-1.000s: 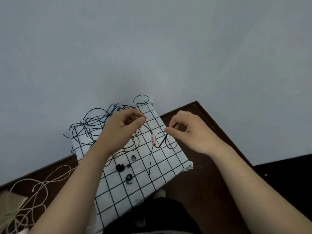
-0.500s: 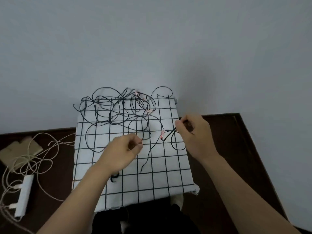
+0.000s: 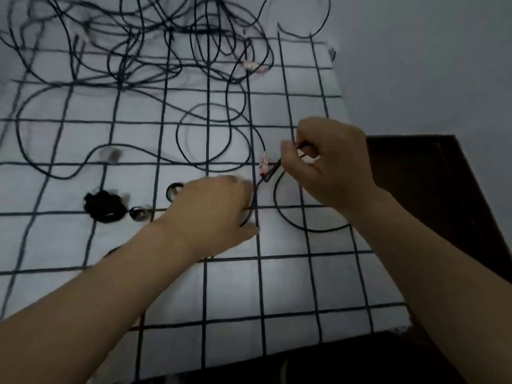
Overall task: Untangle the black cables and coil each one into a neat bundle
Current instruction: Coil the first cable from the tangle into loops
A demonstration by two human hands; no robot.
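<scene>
Two hands pinch one black cable (image 3: 293, 224), right hand (image 3: 332, 167) at its fold, left hand (image 3: 213, 212) lower, seemingly to pull it free.

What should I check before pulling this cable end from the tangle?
1. The right hand pinches the folded cable end: ok.
2. The left hand has a grip too: cannot tell, fingers hidden.
3. The tangle at the far edge of the cloth is loosened: not ok, many loops cross.
4. The black bundle is out of the pull path: ok, left of both hands.
5. The pink tag is free of other loops: cannot tell.
</scene>
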